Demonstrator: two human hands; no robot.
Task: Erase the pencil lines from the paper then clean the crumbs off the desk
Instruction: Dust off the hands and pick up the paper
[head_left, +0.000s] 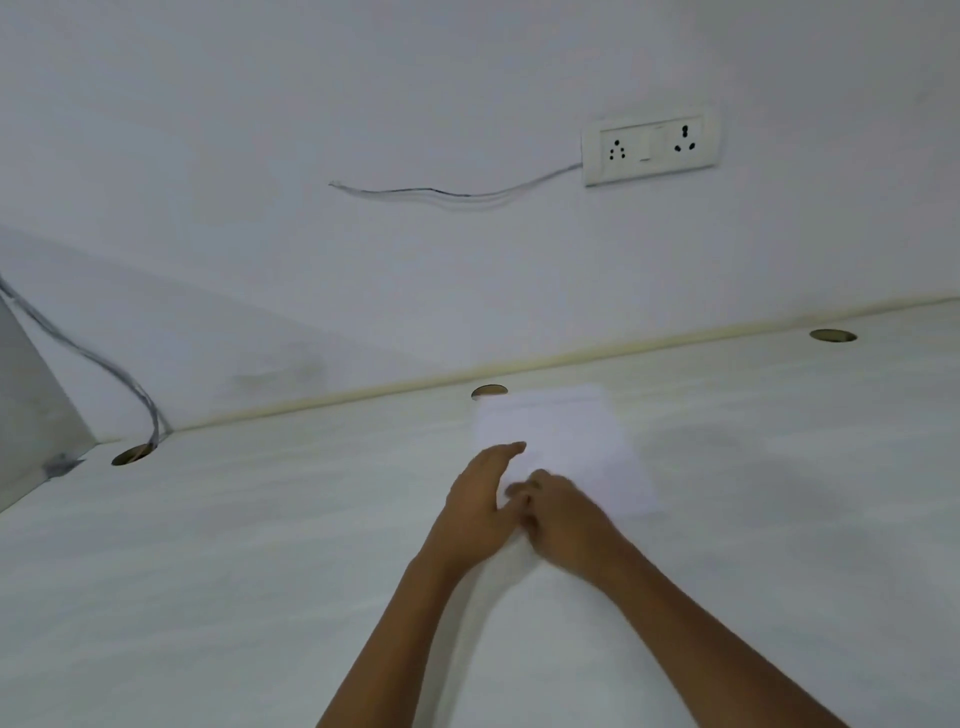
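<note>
Fingers of left hand (482, 493) lie straight on paper (569, 434); right hand (563, 512) curls beside it, grip contents unclear.

On my feed I see the left hand (483, 499) and the right hand (563, 512), both bare. Behind the fingers, the left forearm (400, 629) and right forearm (706, 629) are slim and uncovered. The fingertips are blurred.
</note>
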